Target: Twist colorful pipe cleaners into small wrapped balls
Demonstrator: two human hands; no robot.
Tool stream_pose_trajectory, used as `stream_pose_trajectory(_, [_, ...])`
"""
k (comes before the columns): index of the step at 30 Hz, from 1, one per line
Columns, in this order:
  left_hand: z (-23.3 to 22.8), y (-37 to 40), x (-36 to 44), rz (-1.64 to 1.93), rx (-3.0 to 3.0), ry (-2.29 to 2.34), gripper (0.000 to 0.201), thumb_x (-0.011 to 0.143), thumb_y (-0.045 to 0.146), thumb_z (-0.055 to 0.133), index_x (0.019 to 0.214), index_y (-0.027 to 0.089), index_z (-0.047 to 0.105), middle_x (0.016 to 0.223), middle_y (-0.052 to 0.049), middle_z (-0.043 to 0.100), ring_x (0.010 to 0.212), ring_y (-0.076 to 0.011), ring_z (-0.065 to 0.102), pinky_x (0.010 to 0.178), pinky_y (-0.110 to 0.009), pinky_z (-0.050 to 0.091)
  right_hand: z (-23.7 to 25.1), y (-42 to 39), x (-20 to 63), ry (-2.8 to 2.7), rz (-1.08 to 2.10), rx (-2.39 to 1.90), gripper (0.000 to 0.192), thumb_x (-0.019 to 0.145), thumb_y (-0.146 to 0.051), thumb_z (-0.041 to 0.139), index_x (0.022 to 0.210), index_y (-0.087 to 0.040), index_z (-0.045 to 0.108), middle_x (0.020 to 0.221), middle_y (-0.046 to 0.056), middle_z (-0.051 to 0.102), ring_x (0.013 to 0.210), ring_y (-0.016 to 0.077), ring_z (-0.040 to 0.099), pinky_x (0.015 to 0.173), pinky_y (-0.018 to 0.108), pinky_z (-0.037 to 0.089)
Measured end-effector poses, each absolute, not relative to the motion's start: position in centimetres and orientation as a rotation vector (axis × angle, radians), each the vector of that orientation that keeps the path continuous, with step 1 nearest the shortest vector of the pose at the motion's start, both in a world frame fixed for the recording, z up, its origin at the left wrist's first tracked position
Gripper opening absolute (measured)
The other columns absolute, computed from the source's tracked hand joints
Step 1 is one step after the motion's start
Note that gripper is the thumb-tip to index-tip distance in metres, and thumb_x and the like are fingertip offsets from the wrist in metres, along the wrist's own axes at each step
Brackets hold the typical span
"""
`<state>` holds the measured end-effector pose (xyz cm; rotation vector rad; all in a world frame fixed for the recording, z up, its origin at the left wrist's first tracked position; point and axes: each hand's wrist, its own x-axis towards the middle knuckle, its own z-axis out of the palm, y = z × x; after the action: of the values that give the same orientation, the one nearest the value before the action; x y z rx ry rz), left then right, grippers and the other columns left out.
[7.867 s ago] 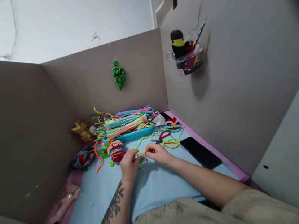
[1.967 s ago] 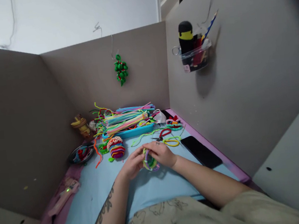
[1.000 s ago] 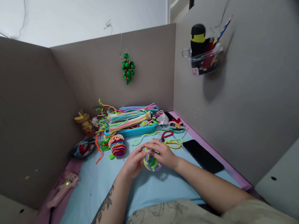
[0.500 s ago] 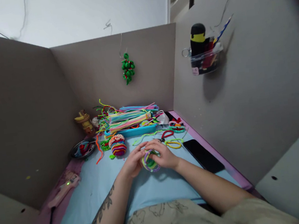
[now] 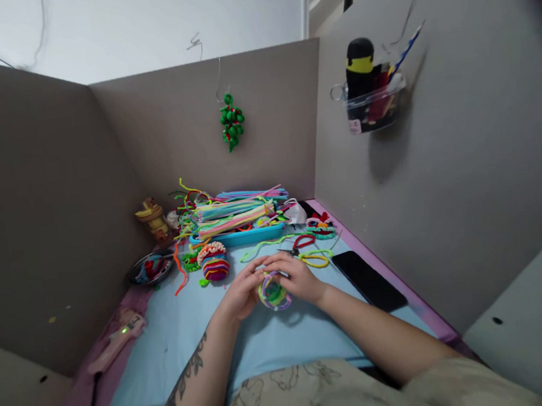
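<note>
Between my two hands is a small round piece of pipe-cleaner craft (image 5: 275, 293), with a purple rim and green and yellow inside. My left hand (image 5: 242, 293) has its fingers wrapped round the left and far side of it. My right hand (image 5: 299, 278) grips it from the right, its fingers bent over the top edge. The fingertips behind the piece are hidden. Just beyond my right hand lie scissors with red and yellow handles (image 5: 313, 260). A striped multicoloured pipe-cleaner piece (image 5: 214, 264) stands to the left, beyond my left hand.
A blue tray (image 5: 243, 238) piled with pipe cleaners (image 5: 237, 213) sits at the back. A black phone (image 5: 369, 281) lies at right. On the left are a dark bowl (image 5: 148, 269) and a pink glue gun (image 5: 117, 342) with a cable. Grey panels surround the table.
The round piece has tilted slightly, so more of its green inside shows. My right thumb has shifted off its opening. Both hands stay in nearly the same place.
</note>
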<state>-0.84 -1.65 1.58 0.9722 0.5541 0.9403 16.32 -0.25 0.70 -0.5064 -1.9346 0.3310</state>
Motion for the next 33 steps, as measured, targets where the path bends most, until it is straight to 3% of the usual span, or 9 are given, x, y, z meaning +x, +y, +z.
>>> stream_pose_trajectory(14, [2.0, -2.2, -0.1, 0.919, 0.996, 0.548, 0.045, 0.07, 0.017, 0.067, 0.114, 0.02, 0.057, 0.099, -0.008, 0.064, 0.078, -0.0159, 0.06, 0.067, -0.025, 0.045, 1.2, -1.1, 16.0, -1.908, 0.498, -0.53, 0.001, 0.079, -0.021, 0.06, 0.08, -0.02, 0.06, 0.101, 0.008, 0.063, 0.098, 0.0189, 0.059, 0.084, 0.038, 0.048])
stream_pose_trajectory(19, [2.1, -2.2, -0.1, 0.93, 0.995, 0.557, 0.046, 0.07, 0.018, 0.067, 0.115, 0.02, 0.056, 0.097, -0.007, 0.065, 0.076, -0.016, 0.061, 0.066, -0.025, 0.045, 0.9, -0.8, 16.0, -1.948, 0.37, -0.536, 0.007, 0.079, -0.021, 0.06, 0.085, -0.022, 0.062, 0.102, 0.007, 0.062, 0.099, 0.0199, 0.057, 0.086, 0.04, 0.046])
stream_pose_trajectory(24, [2.1, -1.9, -0.3, 1.067, 0.975, 0.608, 0.046, 0.071, 0.023, 0.067, 0.116, 0.02, 0.054, 0.104, -0.007, 0.064, 0.08, -0.0173, 0.062, 0.067, -0.026, 0.046, 0.9, -1.2, 16.0, -1.824, 0.19, -0.657, 0.039, 0.075, -0.02, 0.063, 0.113, -0.024, 0.054, 0.114, 0.009, 0.053, 0.11, 0.0237, 0.049, 0.094, 0.045, 0.04])
stream_pose_trajectory(26, [2.0, -1.7, -0.2, 1.17, 0.964, 0.632, 0.044, 0.072, 0.024, 0.066, 0.114, 0.021, 0.054, 0.11, -0.008, 0.062, 0.084, -0.0179, 0.062, 0.069, -0.027, 0.047, 1.0, -1.4, 16.1, -1.748, 0.168, -0.69, 0.036, 0.075, -0.019, 0.061, 0.11, -0.023, 0.055, 0.116, 0.009, 0.051, 0.112, 0.0246, 0.047, 0.095, 0.046, 0.039])
stream_pose_trajectory(29, [1.6, -1.4, -0.1, 1.313, 1.001, 0.665, 0.038, 0.072, 0.024, 0.066, 0.109, 0.021, 0.055, 0.115, -0.008, 0.06, 0.093, -0.0193, 0.06, 0.073, -0.028, 0.047, 1.2, -1.5, 16.1, -1.768, 0.18, -0.708, 0.015, 0.081, -0.021, 0.054, 0.093, -0.024, 0.062, 0.116, 0.008, 0.052, 0.111, 0.0243, 0.047, 0.096, 0.046, 0.038])
stream_pose_trajectory(33, [1.3, -1.4, 0.2, 1.472, 1.177, 0.767, 0.029, 0.073, 0.026, 0.066, 0.101, 0.02, 0.059, 0.11, -0.007, 0.062, 0.1, -0.019, 0.057, 0.083, -0.029, 0.043, 0.8, -1.5, 15.6, -1.806, 0.358, -0.718, 0.029, 0.08, -0.034, 0.059, 0.107, -0.024, 0.061, 0.124, 0.01, 0.048, 0.116, 0.0259, 0.045, 0.098, 0.046, 0.037])
